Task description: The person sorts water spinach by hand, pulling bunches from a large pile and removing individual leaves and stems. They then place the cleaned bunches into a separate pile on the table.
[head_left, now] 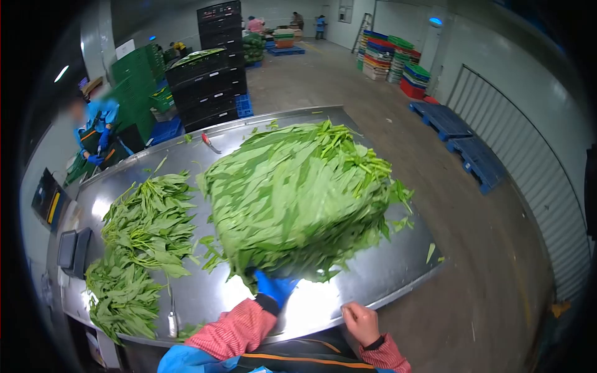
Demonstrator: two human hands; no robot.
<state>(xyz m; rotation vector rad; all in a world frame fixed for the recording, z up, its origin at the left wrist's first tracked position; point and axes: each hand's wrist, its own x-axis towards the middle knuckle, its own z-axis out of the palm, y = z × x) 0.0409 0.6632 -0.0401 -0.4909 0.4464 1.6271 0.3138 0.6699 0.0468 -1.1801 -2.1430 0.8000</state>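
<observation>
A large block-shaped pile of leafy greens [286,186] sits on the metal table [373,267], stems toward the right. My left hand [273,289], in a blue glove, reaches the pile's near lower edge; its fingertips are hidden under the leaves. Bare and curled closed, my right hand [362,322] is at the table's front edge, apart from the pile; whether it holds anything small is hidden. Looser bunches of greens [149,230] lie on the left side of the table. A red-handled knife [210,143] rests behind the pile, and another tool [173,323] lies near the front edge.
A person in blue [99,124] works at the far left. Black crates [202,87] and green crates [134,81] are stacked behind the table. Blue pallets [476,163] lie on the floor at right, near a metal railing [510,112]. A dark tray [74,252] is on the table's left.
</observation>
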